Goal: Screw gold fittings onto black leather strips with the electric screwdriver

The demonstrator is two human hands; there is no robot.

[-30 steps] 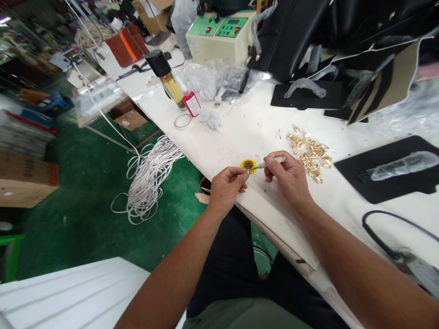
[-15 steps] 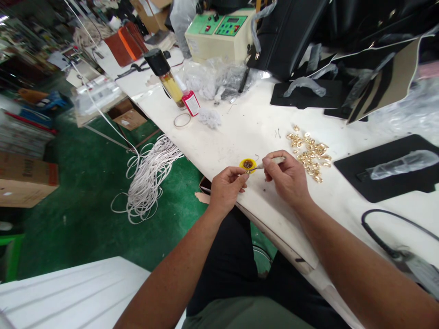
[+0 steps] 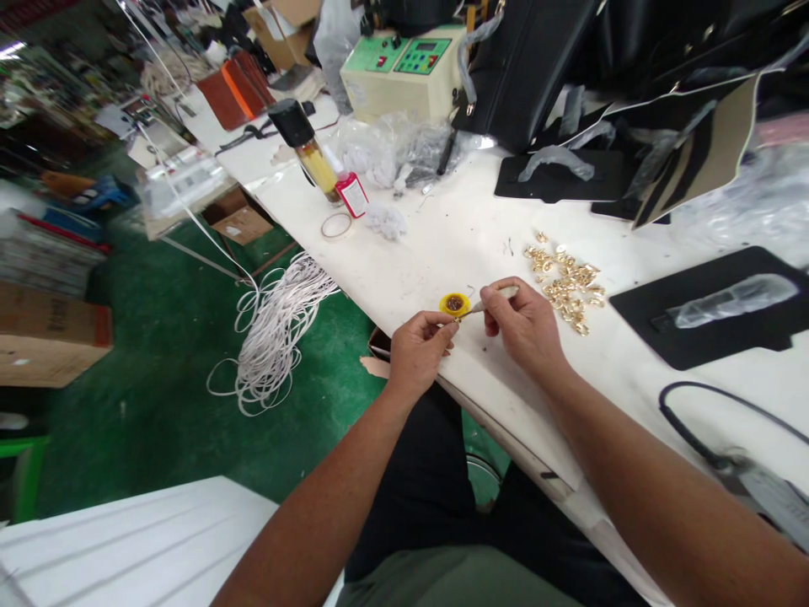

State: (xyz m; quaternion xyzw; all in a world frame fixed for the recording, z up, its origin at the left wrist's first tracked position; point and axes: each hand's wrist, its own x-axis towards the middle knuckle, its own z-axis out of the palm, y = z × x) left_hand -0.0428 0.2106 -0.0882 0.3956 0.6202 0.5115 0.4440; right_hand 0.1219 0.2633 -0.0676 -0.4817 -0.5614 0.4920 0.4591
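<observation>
My left hand (image 3: 418,347) is closed in a pinch at the table's front edge, on a small gold-coloured metal piece (image 3: 458,320) that barely shows between thumb and forefinger. In my right hand (image 3: 523,322) I hold a slim, pale-handled pointed tool (image 3: 494,298) like a pen. Its dark tip reaches left to the piece at my left fingertips. Just behind the fingertips lies a round yellow dish (image 3: 444,305) with small dark brown bits inside. To the right of my right hand, a loose pile of small gold metal fittings (image 3: 570,282) is spread on the white table (image 3: 436,253).
At the back left stand a red bottle (image 3: 351,195), a black-capped jar (image 3: 314,160) and a tape ring (image 3: 335,224). A green-faced control box (image 3: 404,80) sits behind plastic wrapping. Black panels (image 3: 708,308) with wrapped handles lie at right. White cord (image 3: 271,329) is heaped on the floor.
The view has shifted slightly. My hands keep nearly the same pose, and the tool's tip stays at the small piece in my left fingers.
</observation>
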